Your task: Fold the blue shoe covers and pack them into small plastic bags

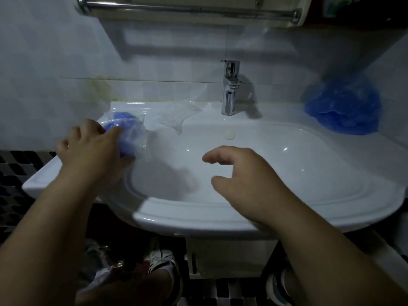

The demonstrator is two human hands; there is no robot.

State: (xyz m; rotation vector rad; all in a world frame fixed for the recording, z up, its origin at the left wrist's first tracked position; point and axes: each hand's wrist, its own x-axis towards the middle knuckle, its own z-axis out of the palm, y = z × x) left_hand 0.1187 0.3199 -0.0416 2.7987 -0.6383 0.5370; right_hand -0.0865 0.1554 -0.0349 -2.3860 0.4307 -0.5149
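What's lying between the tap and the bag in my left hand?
Loose clear bags on the sink ledge lie between tap and filled bag, head view.

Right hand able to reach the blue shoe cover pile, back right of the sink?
Likely yes. The right hand holds nothing, and only bare sink basin lies between it and the shoe cover pile; the faucet stands left of that path.

1. Washbasin (198, 217): white ceramic, oval bowl, raised rim.
2. Tap (229, 89): chrome, upright on the back ledge.
3. Overflow cap (229, 134): round, pale, on the bowl's rear wall below the tap.
4. Towel rail (187, 7): chrome, horizontal, above the basin.
5. Wall (55, 51): white tiles, with a yellowish stain near the basin's back left corner.
6. Base cabinet (231, 255): white, under the basin.
7. Floor (13, 171): dark and light mosaic.
8. Shoes: 2, probably trainers, dim; left (163, 259), right (278, 288).
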